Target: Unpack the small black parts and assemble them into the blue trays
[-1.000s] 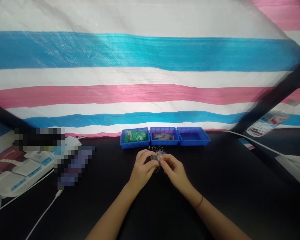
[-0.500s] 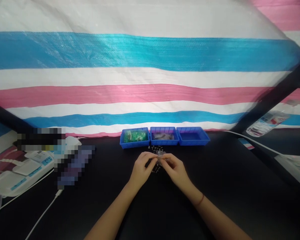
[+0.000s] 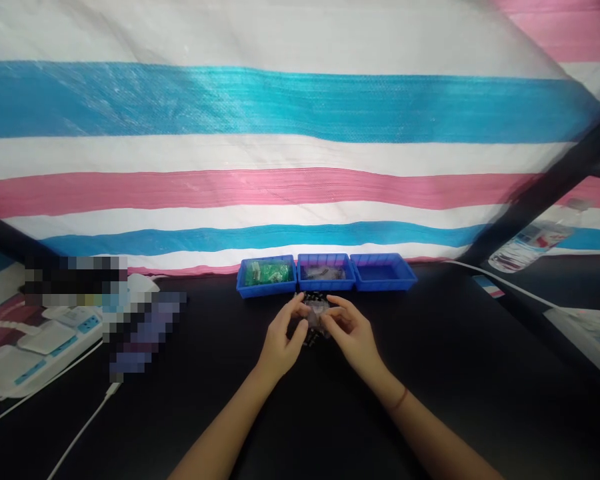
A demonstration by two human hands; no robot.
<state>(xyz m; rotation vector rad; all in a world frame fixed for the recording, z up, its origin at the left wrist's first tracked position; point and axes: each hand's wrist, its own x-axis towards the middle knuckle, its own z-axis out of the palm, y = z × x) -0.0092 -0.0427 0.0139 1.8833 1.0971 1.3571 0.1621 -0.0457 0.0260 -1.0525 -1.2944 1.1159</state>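
Note:
A small clear plastic bag (image 3: 316, 315) is between my two hands, above a pile of small dark screw-like pieces (image 3: 312, 341) on the black table. My left hand (image 3: 284, 337) is at the bag's left edge, thumb and a finger closed on it, index finger lifted. On the right edge, my right hand (image 3: 353, 333) pinches the bag between thumb and fingers. The bag and hands cover part of the pile. Whether anything is inside the bag is too small to tell.
Behind the hands stand three blue trays: one with green packets (image 3: 267, 288), one with clear bags (image 3: 326, 285), and a third tray (image 3: 384, 285). Power strips (image 3: 55, 353) and a pixelated object (image 3: 147, 333) lie left. A bottle (image 3: 533, 245) and white box (image 3: 585, 340) are right.
My fingertips were close together on the bag. The hands have spread slightly apart, index fingers have lifted, and more of the bag shows. The view has shifted slightly.

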